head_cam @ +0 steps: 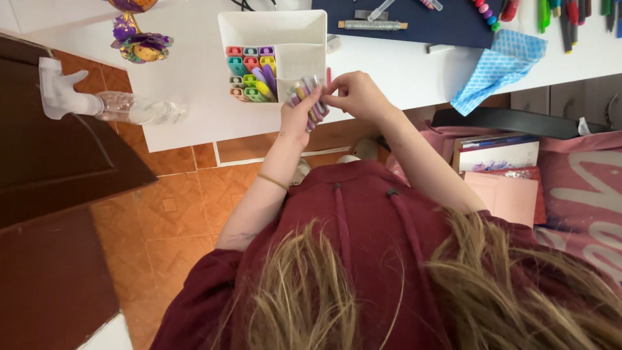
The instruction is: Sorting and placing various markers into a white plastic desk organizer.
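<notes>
My left hand [295, 116] is closed around a bundle of pastel markers [307, 96] just over the front edge of the white table [194, 84]. My right hand [355, 95] is beside it, fingertips pinching the top of one marker in that bundle. Right behind both hands stands a white organizer box [272, 26]. Its left compartments hold several coloured markers [250, 72], caps facing me. My maroon hoodie and hair fill the bottom of the view.
A clear spray bottle [110, 105] lies at the table's left edge, below a purple and gold ornament [139, 42]. A blue checked cloth [500, 65], a dark blue mat [421, 19] and loose pens [570, 16] lie to the right. Notebooks [495, 155] rest on pink bedding. The floor is orange tile [168, 220].
</notes>
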